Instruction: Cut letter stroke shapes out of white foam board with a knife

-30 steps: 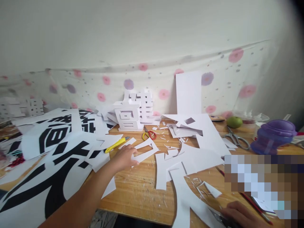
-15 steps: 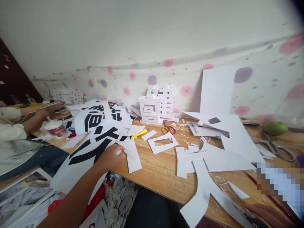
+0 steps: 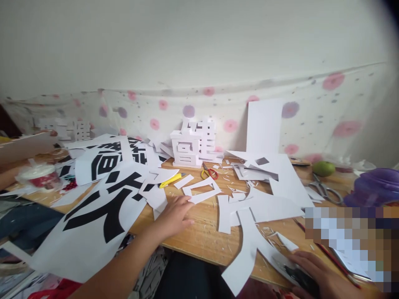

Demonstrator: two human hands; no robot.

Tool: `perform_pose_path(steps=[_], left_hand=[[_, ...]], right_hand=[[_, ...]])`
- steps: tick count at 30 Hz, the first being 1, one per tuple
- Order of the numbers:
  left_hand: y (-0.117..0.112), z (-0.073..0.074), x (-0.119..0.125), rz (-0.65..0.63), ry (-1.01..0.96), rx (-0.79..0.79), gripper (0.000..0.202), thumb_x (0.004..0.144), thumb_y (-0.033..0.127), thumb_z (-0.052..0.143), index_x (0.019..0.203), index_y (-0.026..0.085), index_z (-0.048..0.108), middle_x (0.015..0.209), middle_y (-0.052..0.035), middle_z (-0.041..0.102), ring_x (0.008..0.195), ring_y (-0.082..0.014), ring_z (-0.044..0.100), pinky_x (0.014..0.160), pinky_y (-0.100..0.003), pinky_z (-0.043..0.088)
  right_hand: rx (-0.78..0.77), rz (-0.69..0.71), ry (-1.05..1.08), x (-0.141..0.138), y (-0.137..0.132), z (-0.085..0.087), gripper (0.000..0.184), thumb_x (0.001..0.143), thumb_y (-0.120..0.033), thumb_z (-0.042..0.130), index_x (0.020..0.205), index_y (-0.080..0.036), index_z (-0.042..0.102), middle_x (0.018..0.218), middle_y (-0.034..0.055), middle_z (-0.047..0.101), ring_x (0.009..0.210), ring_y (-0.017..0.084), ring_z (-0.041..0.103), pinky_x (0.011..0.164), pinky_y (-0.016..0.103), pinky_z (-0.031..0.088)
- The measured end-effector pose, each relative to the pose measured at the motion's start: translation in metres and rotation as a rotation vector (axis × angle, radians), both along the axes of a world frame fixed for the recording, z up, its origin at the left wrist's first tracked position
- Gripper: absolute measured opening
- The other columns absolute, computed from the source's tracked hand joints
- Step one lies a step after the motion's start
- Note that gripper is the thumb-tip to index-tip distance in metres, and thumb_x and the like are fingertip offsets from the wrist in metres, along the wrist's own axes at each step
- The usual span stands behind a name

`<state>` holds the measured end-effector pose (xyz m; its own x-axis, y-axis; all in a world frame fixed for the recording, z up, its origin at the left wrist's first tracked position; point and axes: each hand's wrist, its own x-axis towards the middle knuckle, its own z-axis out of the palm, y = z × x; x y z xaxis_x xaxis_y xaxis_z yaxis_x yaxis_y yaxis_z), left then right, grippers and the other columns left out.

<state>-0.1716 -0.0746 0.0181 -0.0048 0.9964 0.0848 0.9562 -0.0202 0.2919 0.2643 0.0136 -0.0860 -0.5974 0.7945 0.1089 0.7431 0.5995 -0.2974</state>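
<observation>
My left hand (image 3: 178, 215) is over the table's near part, fingers and thumb apart. Its fingertips are at the lower left corner of a white board rectangle (image 3: 190, 192) with a cut-out middle; I cannot tell whether they press on it. At the lower right, my right hand (image 3: 321, 272) is around a black-handled tool (image 3: 301, 279), blurred and partly hidden, probably scissors. The tool lies over one leg of a large curved white board piece (image 3: 247, 241) that overhangs the table edge. A yellow utility knife (image 3: 170, 180) lies beyond my left hand.
White built-up characters (image 3: 187, 148) stand at the wall. Small scissors (image 3: 209, 172), large scissors (image 3: 326, 192), a green fruit (image 3: 323, 168) and a purple item (image 3: 375, 187) lie around. A printed sheet (image 3: 93, 220) hangs over the left edge near a lidded cup (image 3: 40, 176). Another person's arm (image 3: 9, 174) is far left.
My left hand has moved right, from the printed sheet's edge to the cut-out rectangle, and its fingers have spread. My right hand has come further into view with the tool. The view has turned right.
</observation>
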Motion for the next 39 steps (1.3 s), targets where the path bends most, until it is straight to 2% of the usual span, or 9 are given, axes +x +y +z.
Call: perform_pose_path(steps=[6,11,15,20,26,29,32,35,39], left_hand=[[0.048,0.000,0.079,-0.239,-0.016,0.031,0.045,0.083,0.032,0.065,0.126,0.023,0.057,0.139,-0.0076,0.054,0.129,-0.0251,0.046,0.111,-0.038,0.034],[0.098,0.000,0.111,-0.305,0.035,0.006,0.032,0.086,0.016,0.052,0.116,0.020,0.063,0.125,-0.0100,0.063,0.119,-0.0273,0.054,0.104,-0.043,0.038],[0.120,-0.002,0.117,-0.340,0.085,-0.050,0.029,0.083,0.014,0.053,0.106,0.024,0.067,0.110,-0.0071,0.070,0.108,-0.0279,0.060,0.096,-0.043,0.043],[0.125,-0.004,0.117,-0.334,0.114,-0.070,0.031,0.085,0.016,0.053,0.112,0.023,0.065,0.115,-0.0082,0.068,0.111,-0.0282,0.059,0.097,-0.043,0.041],[0.127,-0.003,0.119,-0.337,0.112,-0.085,0.031,0.084,0.022,0.062,0.115,0.021,0.064,0.116,-0.0089,0.067,0.111,-0.0272,0.059,0.097,-0.042,0.043],[0.127,-0.002,0.122,-0.338,0.102,-0.089,0.028,0.087,0.023,0.062,0.115,0.018,0.063,0.116,-0.0086,0.066,0.111,-0.0249,0.059,0.098,-0.045,0.045],[0.128,-0.004,0.126,-0.329,0.091,-0.093,0.027,0.091,0.030,0.060,0.115,0.017,0.062,0.118,-0.0085,0.064,0.111,-0.0240,0.059,0.097,-0.048,0.046],[0.130,-0.006,0.126,-0.303,0.085,-0.107,0.028,0.092,0.033,0.059,0.115,0.017,0.061,0.119,-0.0087,0.062,0.108,-0.0231,0.060,0.093,-0.047,0.050],[0.132,-0.001,0.123,-0.275,0.087,-0.131,0.027,0.092,0.034,0.059,0.112,0.016,0.062,0.115,-0.0080,0.063,0.100,-0.0212,0.062,0.087,-0.043,0.053]], right_hand=[[-0.096,-0.050,0.038,-0.016,-0.018,0.028,0.047,0.071,-0.023,0.065,0.117,-0.028,0.070,0.129,0.0068,0.064,0.110,0.027,0.067,0.094,0.031,0.054],[-0.164,-0.047,0.077,-0.024,-0.026,0.041,0.053,0.068,-0.014,0.062,0.119,-0.027,0.069,0.129,0.0077,0.064,0.109,0.027,0.066,0.091,0.030,0.054],[-0.242,-0.068,0.067,-0.027,-0.031,0.056,0.050,0.069,-0.016,0.062,0.117,-0.028,0.069,0.124,0.0072,0.066,0.105,0.027,0.068,0.090,0.030,0.054],[-0.257,-0.054,0.084,-0.026,-0.027,0.068,0.048,0.068,-0.013,0.060,0.112,-0.028,0.071,0.123,0.0062,0.067,0.106,0.026,0.067,0.091,0.030,0.052],[-0.182,-0.079,0.077,-0.026,-0.020,0.065,0.052,0.066,-0.008,0.056,0.113,-0.026,0.070,0.128,0.0081,0.065,0.113,0.027,0.064,0.093,0.032,0.051],[-0.175,-0.083,0.039,-0.029,-0.018,0.065,0.057,0.064,-0.004,0.053,0.114,-0.026,0.069,0.128,0.0073,0.065,0.113,0.028,0.064,0.094,0.035,0.051],[-0.172,-0.084,0.024,-0.031,-0.019,0.064,0.055,0.063,-0.004,0.053,0.111,-0.026,0.069,0.126,0.0063,0.066,0.111,0.028,0.065,0.097,0.039,0.049],[-0.173,-0.085,0.035,-0.032,-0.021,0.061,0.050,0.064,-0.005,0.054,0.107,-0.025,0.070,0.127,0.0077,0.065,0.112,0.029,0.064,0.094,0.038,0.051],[-0.112,-0.108,0.101,-0.032,-0.025,0.060,0.055,0.063,-0.005,0.053,0.112,-0.024,0.070,0.127,0.0097,0.065,0.112,0.029,0.065,0.090,0.035,0.053]])
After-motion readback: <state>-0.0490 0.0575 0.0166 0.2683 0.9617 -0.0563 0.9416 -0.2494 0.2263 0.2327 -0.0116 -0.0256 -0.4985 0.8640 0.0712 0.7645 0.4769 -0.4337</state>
